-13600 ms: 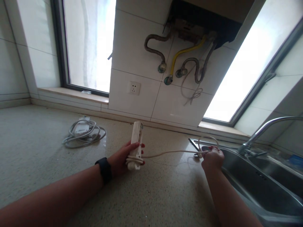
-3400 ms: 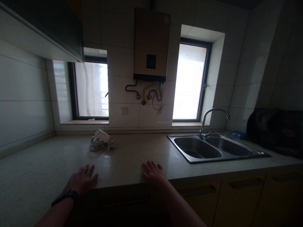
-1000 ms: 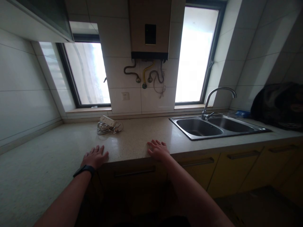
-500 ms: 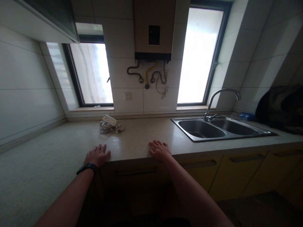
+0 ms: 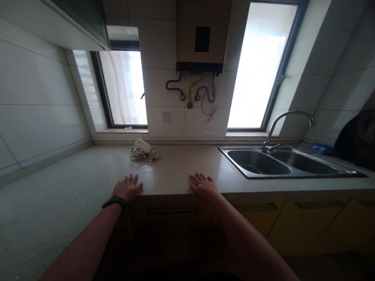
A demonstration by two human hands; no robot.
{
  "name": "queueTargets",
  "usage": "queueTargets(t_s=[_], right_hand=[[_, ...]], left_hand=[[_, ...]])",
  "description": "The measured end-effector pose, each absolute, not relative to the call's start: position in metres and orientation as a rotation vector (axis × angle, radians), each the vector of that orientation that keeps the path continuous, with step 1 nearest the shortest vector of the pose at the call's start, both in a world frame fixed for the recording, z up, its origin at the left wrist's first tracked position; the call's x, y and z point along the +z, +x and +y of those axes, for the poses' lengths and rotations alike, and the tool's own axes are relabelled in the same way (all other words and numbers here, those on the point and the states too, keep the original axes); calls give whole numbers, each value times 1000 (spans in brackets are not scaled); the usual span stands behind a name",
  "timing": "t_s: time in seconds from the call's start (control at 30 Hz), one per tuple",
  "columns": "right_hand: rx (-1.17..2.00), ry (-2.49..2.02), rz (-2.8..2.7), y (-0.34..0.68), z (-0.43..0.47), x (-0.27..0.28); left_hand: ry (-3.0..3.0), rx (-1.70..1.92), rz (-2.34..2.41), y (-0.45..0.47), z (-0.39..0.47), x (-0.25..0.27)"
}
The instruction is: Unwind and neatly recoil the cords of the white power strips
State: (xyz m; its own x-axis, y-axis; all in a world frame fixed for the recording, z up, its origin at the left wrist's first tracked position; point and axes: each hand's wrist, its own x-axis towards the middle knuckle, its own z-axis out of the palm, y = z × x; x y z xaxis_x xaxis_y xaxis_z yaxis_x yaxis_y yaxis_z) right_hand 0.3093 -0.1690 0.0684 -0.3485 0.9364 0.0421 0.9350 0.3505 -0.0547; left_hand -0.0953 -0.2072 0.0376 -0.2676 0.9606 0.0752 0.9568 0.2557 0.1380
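Note:
My left hand [image 5: 127, 188] lies palm down on the pale speckled countertop [image 5: 172, 171], near its front edge, with fingers spread and nothing in them. A dark wristband [image 5: 115, 201] circles that wrist. To the right, my right hand [image 5: 204, 185] also rests flat on the counter, open and holding nothing. Beyond my hands, closer to the left one, sits a white power strip [image 5: 142, 145] with its cable [image 5: 140, 154] coiled beneath and around it. Neither hand touches it.
A double steel sink [image 5: 249, 174] with a curved faucet [image 5: 270, 132] is set in the counter at right. A dark bulky item [image 5: 356, 140] and something blue [image 5: 322, 148] lie past it. Below are yellow cabinets [image 5: 316, 226]. A water heater [image 5: 202, 35] hangs between two windows.
The whole view has shifted slightly, so the counter, sink and windows appear farther right. Both hands stay flat at the same places on the counter.

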Motion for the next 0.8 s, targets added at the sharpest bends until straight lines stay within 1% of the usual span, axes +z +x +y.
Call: queueTargets(t_s=[0.23, 0.33, 0.6, 0.8], right_hand=[[190, -1730, -2701, 312, -149, 80], [170, -1688, -2711, 314, -136, 80], [122, -1572, -2722, 315, -98, 74], [100, -1556, -2715, 311, -63, 72]], left_hand=[[1966, 114, 2481, -95, -207, 39], [1975, 49, 2469, -93, -207, 42], [2031, 14, 2516, -93, -209, 38], [2154, -160, 2516, -88, -218, 45]])
